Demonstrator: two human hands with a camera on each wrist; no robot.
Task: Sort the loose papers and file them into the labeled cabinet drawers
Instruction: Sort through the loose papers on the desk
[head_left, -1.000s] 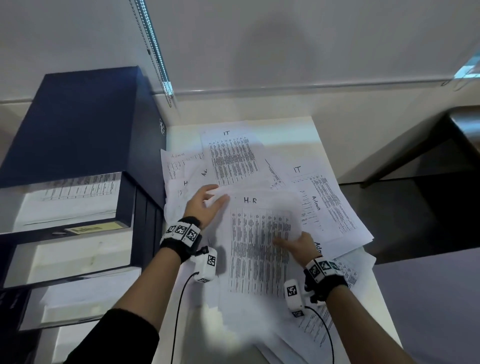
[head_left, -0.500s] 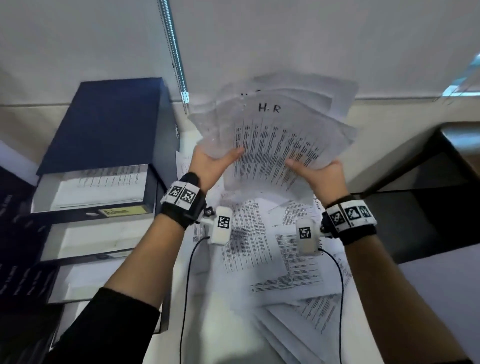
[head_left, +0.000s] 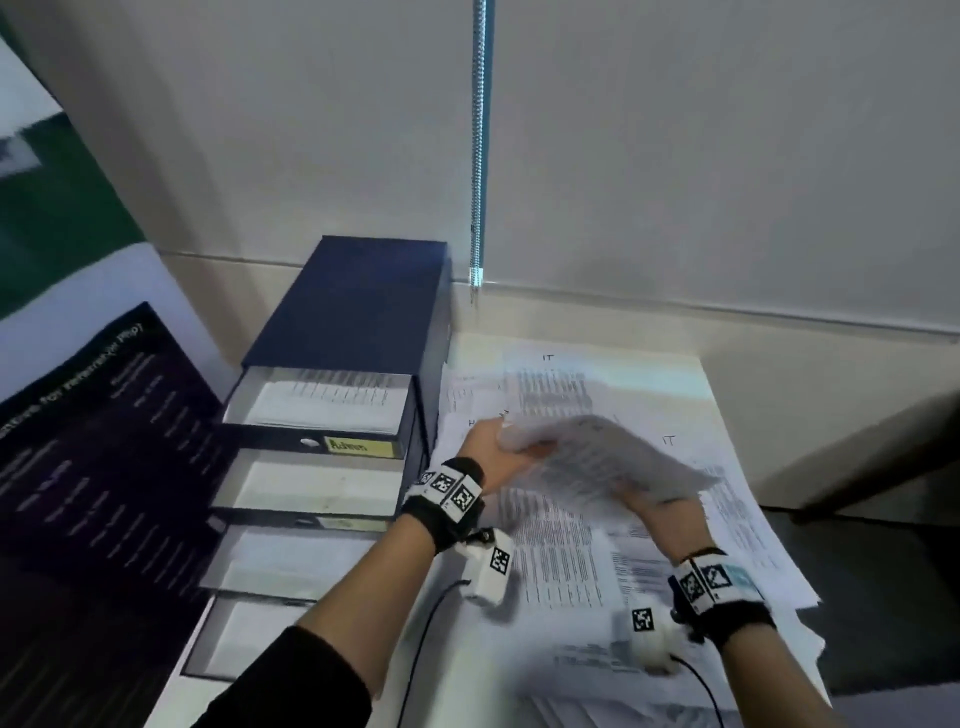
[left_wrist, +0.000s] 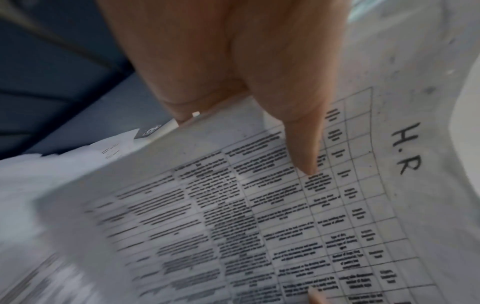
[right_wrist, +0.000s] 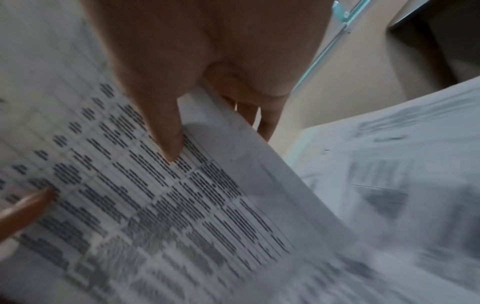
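Loose papers (head_left: 566, 551) are lying spread across the white tabletop (head_left: 691, 371), with the blue drawer cabinet (head_left: 358, 312) sitting along its left edge.

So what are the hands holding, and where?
Both hold the H.R papers: left hand at the left edge, right hand at the right edge, thumbs on top.

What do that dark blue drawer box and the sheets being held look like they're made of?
Drawer box: probably board or plastic with a smooth, faintly glossy dark blue skin, as its top catches soft light; the drawer insides look pale and matte.
Held sheets: thin matte white office paper, printed with tables and hand-marked "H.R"; they bow between the left hand and right hand.
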